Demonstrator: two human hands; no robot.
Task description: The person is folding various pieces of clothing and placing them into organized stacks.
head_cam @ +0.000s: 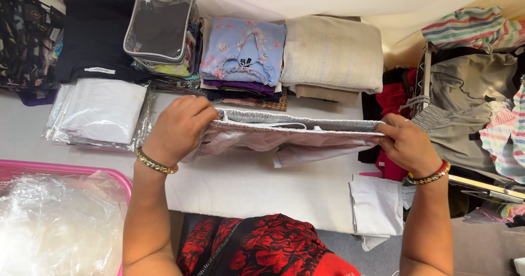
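Left hand: the left hand (178,128) is curled over 1 end of the grey trousers (290,136), with the fingers bent down and pinching the waistband.
Right hand: the right hand (407,145) pinches the other end of the same waistband, fingers closed tight on the cloth.
Why held so: I think the 2 hands pull apart to keep the waistband straight and flat, so the cloth does not bunch up.
Where the trousers are: they hang between the 2 hands, just above the white table (246,188), in front of the person.
How the trousers look: soft, thin, pale grey, with a gathered stretchy top and a white string.
Bangles: a gold bangle (156,162) is on the left wrist, and a red and gold bangle (430,175) is on the right wrist.
Folded pile: a blue flowery top (243,49) lies on a neat stack behind the trousers, likely stacked to save room.
Beige cloth: a thick, fuzzy beige fold (333,52) sits beside that stack.
Clear bag: a see-through zip bag (161,24) with clothes inside leans on other things.
Wrapped shirt: a white cloth in shiny plastic (98,112) lies flat on the left.
Pink tub: a pink tub (117,177) holds crinkly clear plastic.
Rack: a metal rack (424,79) on the right holds grey and striped clothes.
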